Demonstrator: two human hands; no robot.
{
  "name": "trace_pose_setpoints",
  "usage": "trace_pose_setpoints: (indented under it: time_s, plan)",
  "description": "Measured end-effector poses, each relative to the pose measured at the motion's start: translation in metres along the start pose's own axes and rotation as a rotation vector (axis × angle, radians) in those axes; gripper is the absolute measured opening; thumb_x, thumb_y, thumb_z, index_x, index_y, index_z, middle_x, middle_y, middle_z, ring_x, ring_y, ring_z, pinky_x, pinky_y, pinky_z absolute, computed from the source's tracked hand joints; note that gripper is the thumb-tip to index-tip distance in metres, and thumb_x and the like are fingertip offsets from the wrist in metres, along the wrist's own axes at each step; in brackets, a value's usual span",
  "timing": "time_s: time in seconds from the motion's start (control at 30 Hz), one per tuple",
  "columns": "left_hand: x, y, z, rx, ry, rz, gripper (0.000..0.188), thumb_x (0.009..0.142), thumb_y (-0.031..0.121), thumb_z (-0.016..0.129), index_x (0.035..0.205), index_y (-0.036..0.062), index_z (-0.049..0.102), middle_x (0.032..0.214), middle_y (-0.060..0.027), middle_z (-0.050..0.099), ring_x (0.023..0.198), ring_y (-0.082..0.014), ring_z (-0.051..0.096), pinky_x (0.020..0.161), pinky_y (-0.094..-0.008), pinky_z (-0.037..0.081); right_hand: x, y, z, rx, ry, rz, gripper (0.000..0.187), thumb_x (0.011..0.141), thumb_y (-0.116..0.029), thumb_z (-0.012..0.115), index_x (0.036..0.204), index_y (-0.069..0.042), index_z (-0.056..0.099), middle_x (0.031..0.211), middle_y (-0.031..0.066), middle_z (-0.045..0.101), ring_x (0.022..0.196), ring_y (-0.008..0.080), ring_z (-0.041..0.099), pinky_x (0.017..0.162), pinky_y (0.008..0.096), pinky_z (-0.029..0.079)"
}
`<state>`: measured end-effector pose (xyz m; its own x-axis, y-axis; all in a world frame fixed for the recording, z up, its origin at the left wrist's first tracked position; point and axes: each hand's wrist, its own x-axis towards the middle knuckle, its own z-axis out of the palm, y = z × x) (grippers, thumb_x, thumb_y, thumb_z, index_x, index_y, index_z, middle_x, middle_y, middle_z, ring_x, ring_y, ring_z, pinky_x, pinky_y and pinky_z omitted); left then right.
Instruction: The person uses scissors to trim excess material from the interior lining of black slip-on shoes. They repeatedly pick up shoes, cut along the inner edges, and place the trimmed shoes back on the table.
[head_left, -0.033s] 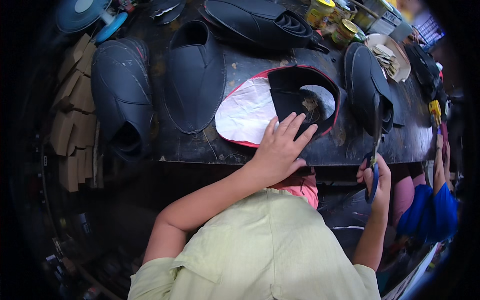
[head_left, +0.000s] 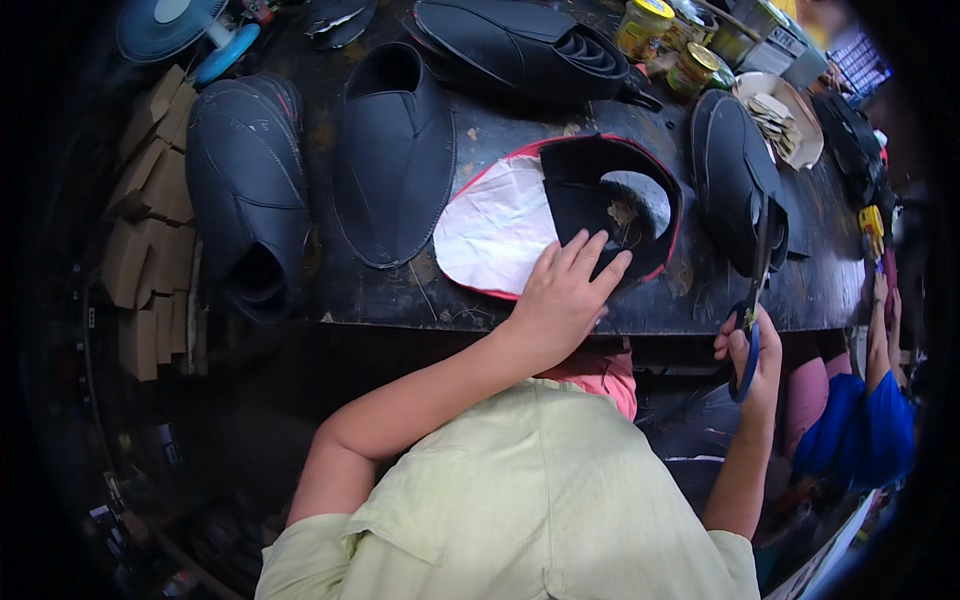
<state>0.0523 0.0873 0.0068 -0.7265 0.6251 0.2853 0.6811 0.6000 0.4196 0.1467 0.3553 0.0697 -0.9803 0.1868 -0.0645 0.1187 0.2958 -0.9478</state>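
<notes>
A shoe upper (head_left: 495, 230) lies inside out near the front edge of the table, its toe part lined in white, its back part black, with red edging around it. My left hand (head_left: 562, 305) rests on its near side, fingers spread over the border of white and black. At the table edge to the right, my right hand (head_left: 758, 360) is closed around the blue handles of a pair of scissors (head_left: 745, 372). Their dark blades point up and away, in front of a black shoe upper (head_left: 728, 165) lying on the right.
Two black shoe uppers, one at far left (head_left: 245, 170) and one beside it (head_left: 395, 160), flank the work. More stacked uppers (head_left: 520, 50) lie behind. Jars (head_left: 643, 25), a tray of small pieces (head_left: 800, 145), brown cardboard (head_left: 150, 190) and a fan (head_left: 170, 25) surround them. A person in blue (head_left: 855, 430) is at right.
My left thumb has drawn in slightly toward the fingers. The view has shifted a little; the shoe upper and the scissors stay in nearly the same places.
</notes>
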Motion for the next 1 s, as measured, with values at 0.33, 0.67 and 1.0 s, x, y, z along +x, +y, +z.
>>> trace_pose_setpoints:
  time_s: [0.33,0.67,1.0]
  plan:
    - [0.020,-0.016,-0.083,-0.460,0.381,-0.054,0.018,0.096,0.011,0.067,0.112,0.0034,0.065,0.086,-0.0207,0.067,0.077,-0.0364,0.070,0.066,-0.0419,0.053,0.073,0.043,0.037,0.274,0.123,0.002,0.024,0.104,-0.025,0.063,0.106,-0.001,0.059,0.088,0.0057,0.065,0.077,0.0111,0.062,0.074,0.0249,0.050]
    - [-0.009,-0.082,-0.079,-1.772,0.399,-0.528,0.032,0.108,0.020,0.056,0.132,0.0008,0.063,0.124,-0.0097,0.072,0.109,-0.0165,0.070,0.099,-0.0308,0.055,0.103,0.039,0.130,1.198,-0.241,0.200,0.042,0.099,-0.033,0.067,0.125,0.000,0.062,0.116,0.0110,0.074,0.103,0.0228,0.072,0.095,0.0326,0.056]
    - [-0.031,-0.096,-0.064,-1.752,0.367,-0.310,0.036,0.107,0.014,0.057,0.139,-0.0017,0.057,0.128,-0.0086,0.070,0.114,-0.0150,0.067,0.103,-0.0294,0.051,0.080,0.030,0.121,0.991,-0.273,0.103,0.041,0.086,-0.014,0.076,0.122,-0.003,0.061,0.115,0.0085,0.070,0.108,0.0192,0.068,0.098,0.0341,0.053]
